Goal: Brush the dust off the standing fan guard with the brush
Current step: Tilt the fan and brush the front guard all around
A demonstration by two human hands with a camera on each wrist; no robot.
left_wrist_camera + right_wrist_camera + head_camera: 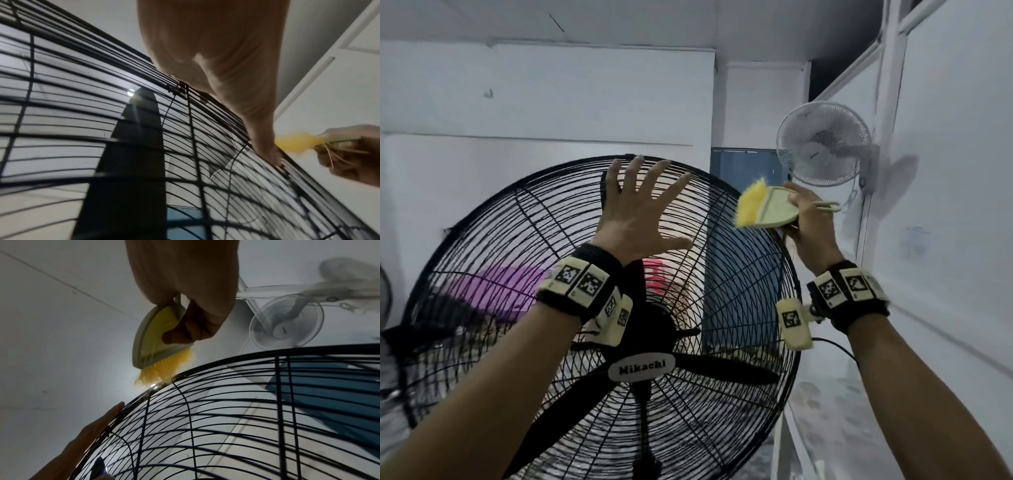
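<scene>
Left hand (635,212) spread on fan guard (739,274), right hand (806,222) gripping brush (767,209)

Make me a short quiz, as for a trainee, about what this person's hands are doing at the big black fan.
1. True or false: the left hand grips the fan guard with curled fingers.
2. Which hand holds the brush? A) left B) right C) both
3. Fill in: the brush's ____ bristles meet the guard's upper rim.

Key:
1. False; its fingers are spread and lie flat on the wires.
2. B
3. yellow
</scene>
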